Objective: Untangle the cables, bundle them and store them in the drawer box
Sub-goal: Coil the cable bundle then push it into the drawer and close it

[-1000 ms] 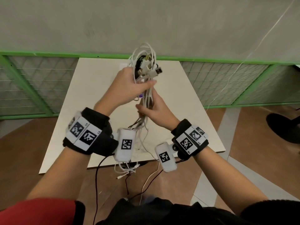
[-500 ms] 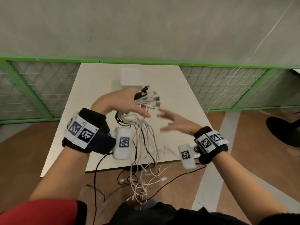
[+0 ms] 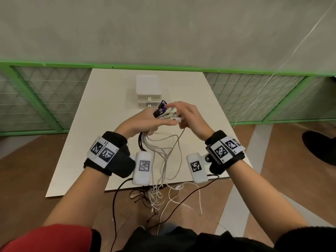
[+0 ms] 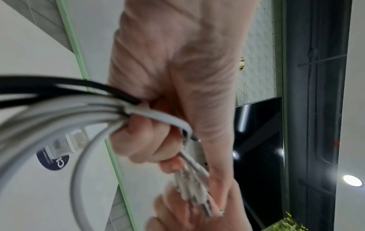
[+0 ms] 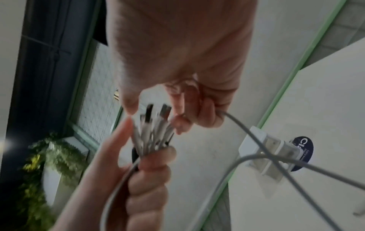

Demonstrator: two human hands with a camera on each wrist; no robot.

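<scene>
My left hand (image 3: 143,121) grips a bundle of white and black cables (image 3: 164,157) just below their plugs (image 3: 167,113), held above the white table (image 3: 94,135). The plugs fan out past my fist (image 5: 148,165). My right hand (image 3: 189,115) is at the plug ends, its fingers (image 5: 205,115) curled round one white cable (image 5: 254,137) that trails away. The loose strands hang down over the table's front edge to the floor (image 3: 156,197). The white drawer box (image 3: 148,90) stands behind my hands, its drawers closed. In the left wrist view the cables (image 4: 59,112) leave my fist (image 4: 142,140).
A green-framed mesh fence (image 3: 45,99) runs behind the table on both sides. Thin black wires (image 3: 114,206) from the wrist cameras hang by my body. A dark object (image 3: 320,148) sits on the floor at the right.
My right hand, open and off to the right half a second ago, has come in to the plug ends and taken one white cable. My left hand still holds the bundle, lower than a second ago.
</scene>
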